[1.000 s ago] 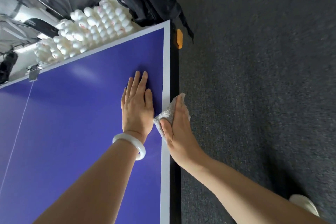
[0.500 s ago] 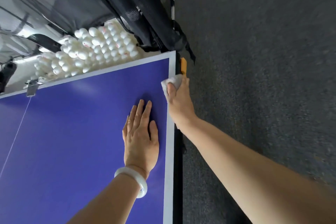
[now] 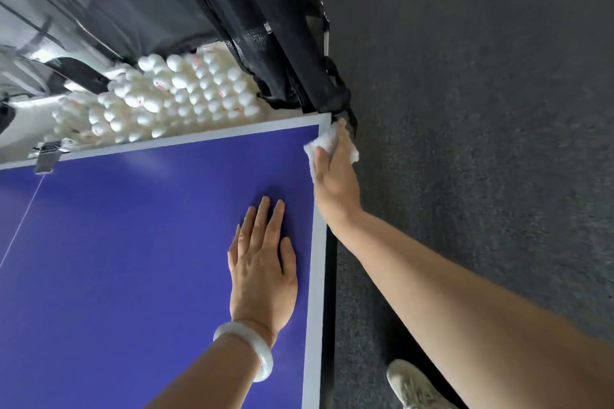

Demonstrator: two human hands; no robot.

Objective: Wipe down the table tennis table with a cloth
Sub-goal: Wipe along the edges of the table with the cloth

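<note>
The blue table tennis table (image 3: 133, 242) with a white border fills the lower left of the view. My right hand (image 3: 335, 179) grips a white cloth (image 3: 324, 143) against the table's right side edge, just short of the far right corner. The thumb lies on the cloth on top of the white border, and the fingers wrap over the edge out of sight. My left hand (image 3: 262, 269) rests flat on the blue surface near the right border, fingers straight and together, with a pale bangle at the wrist.
Beyond the far edge lies a heap of white balls (image 3: 172, 96) under a black catch net (image 3: 252, 26). A metal clamp (image 3: 46, 154) grips the far edge. Dark carpet (image 3: 481, 109) spreads to the right, and my shoe (image 3: 412, 385) stands beside the table.
My right hand has slid the cloth along the right side edge away from me, up to the far corner. My left hand has stayed flat on the table.
</note>
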